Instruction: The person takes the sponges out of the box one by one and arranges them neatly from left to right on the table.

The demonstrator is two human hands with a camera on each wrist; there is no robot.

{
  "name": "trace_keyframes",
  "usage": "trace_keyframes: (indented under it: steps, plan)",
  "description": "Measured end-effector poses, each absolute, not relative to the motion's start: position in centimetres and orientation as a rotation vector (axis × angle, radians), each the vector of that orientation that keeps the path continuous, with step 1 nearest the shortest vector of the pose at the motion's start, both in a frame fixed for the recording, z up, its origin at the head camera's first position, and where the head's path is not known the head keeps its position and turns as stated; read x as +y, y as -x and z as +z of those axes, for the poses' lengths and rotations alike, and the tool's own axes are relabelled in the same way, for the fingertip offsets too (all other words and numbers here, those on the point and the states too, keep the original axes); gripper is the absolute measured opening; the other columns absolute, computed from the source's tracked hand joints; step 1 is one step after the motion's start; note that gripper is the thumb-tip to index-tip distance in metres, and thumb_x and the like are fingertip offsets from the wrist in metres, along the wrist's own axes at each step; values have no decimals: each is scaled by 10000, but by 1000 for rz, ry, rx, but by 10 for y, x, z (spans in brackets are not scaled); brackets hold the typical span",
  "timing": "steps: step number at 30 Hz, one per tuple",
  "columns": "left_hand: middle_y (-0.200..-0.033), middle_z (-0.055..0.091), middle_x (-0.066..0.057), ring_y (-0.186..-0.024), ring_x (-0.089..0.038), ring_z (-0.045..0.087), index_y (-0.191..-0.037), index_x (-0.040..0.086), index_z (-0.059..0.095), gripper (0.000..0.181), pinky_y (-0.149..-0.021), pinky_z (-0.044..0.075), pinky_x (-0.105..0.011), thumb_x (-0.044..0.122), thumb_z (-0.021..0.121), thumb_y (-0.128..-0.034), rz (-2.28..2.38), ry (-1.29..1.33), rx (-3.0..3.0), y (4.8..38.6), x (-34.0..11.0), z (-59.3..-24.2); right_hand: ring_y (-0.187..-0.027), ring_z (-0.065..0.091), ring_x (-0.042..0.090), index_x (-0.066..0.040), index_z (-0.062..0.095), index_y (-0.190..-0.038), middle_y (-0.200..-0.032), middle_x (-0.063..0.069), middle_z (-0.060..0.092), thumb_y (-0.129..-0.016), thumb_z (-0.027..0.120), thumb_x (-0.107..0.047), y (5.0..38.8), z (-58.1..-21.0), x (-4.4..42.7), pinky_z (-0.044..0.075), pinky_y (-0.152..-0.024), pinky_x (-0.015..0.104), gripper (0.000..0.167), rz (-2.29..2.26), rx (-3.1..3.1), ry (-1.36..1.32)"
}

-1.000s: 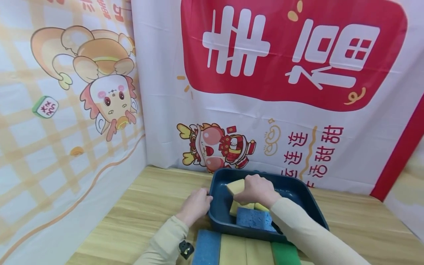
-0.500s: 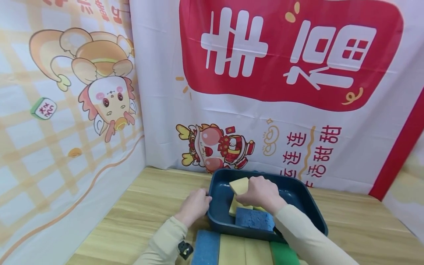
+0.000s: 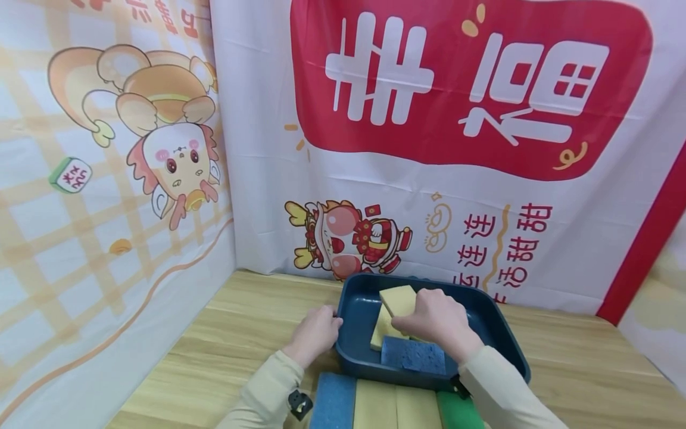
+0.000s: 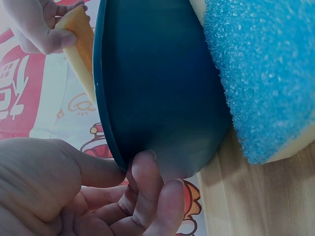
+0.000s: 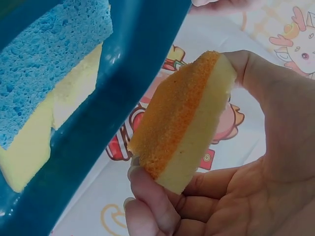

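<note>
- Item, one two-toned sponge (image 3: 398, 300): we find it tilted above the left half of the dark blue pan (image 3: 358, 310); pale yellow foam, orange-tan face, flat-sided, edges slightly rough.
- Item, right hand (image 3: 439, 322): thumb and fingers pinch that sponge at opposite ends, which, we judge, leaves its broad faces free.
- Item, left hand (image 3: 313, 335): thumb and fingers pinch the pan's left rim, probably to steady it.
- Item, one pale yellow sponge (image 3: 386, 331): in the pan, below the lifted one; we cannot tell whether they touch.
- Item, one porous blue sponge (image 3: 413, 356): along the pan's near wall, perhaps grouped there with the pale pieces to save room.
- Item, a row on the wood-grain table (image 3: 257, 316): blue block (image 3: 333, 400), two yellow blocks (image 3: 375, 406), green block (image 3: 460, 411), just nearer than the pan, apparently within easy reach.
</note>
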State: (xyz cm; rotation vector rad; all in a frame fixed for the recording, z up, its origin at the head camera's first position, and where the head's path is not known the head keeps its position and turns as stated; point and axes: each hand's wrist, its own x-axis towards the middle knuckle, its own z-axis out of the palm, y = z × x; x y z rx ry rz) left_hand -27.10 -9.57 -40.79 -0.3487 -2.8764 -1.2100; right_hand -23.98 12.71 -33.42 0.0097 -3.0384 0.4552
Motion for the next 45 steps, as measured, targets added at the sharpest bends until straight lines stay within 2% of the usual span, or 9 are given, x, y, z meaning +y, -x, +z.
trace_keyframes:
  steps: [4,9,20,34,41,45]
  plan:
    - [-665,552,-52,-535,-187,532,-1123,-39,633,223,-503,431,-329,133,533,-1022,-1203,347,-2875,271,-96,-407,-441,447,173,-104,562,-633,-530,23,475,-736,742,-446,236,-336,131,251,-404,262,400,463,-3028,7]
    - [-660,551,-49,-535,-186,531,-1096,-33,640,210,-502,430,-326,133,537,-1020,-1191,348,-2875,270,-95,-407,-448,453,172,-106,557,-625,-527,16,470,-739,739,-459,235,-337,136,273,-409,266,413,475,-3020,35]
    - [-673,550,-56,-554,-195,537,-1131,-39,627,230,-515,433,-329,139,525,-1028,-1206,334,-2882,271,-94,-405,-508,493,197,-87,574,-711,-589,45,504,-731,742,-500,235,-333,145,338,-443,296,446,425,-3012,92]
    - [-690,556,-54,-560,-194,533,-1140,-48,624,240,-519,431,-334,142,534,-1024,-1196,338,-2879,269,-95,-405,-489,483,184,-74,570,-697,-577,42,482,-740,759,-465,235,-336,155,329,-442,277,437,500,-2994,126]
    - [-692,558,-51,-555,-190,537,-1166,-59,614,257,-514,433,-331,138,528,-1025,-1211,339,-2876,268,-95,-403,-543,512,206,-43,598,-800,-633,66,531,-761,756,-470,233,-336,162,388,-483,301,456,482,-3011,146]
    - [-683,552,-52,-547,-190,532,-1165,-59,613,257,-508,428,-332,139,530,-1024,-1195,343,-2876,267,-95,-403,-550,509,206,-50,592,-788,-636,65,529,-756,751,-477,232,-338,166,377,-479,304,457,472,-3019,179]
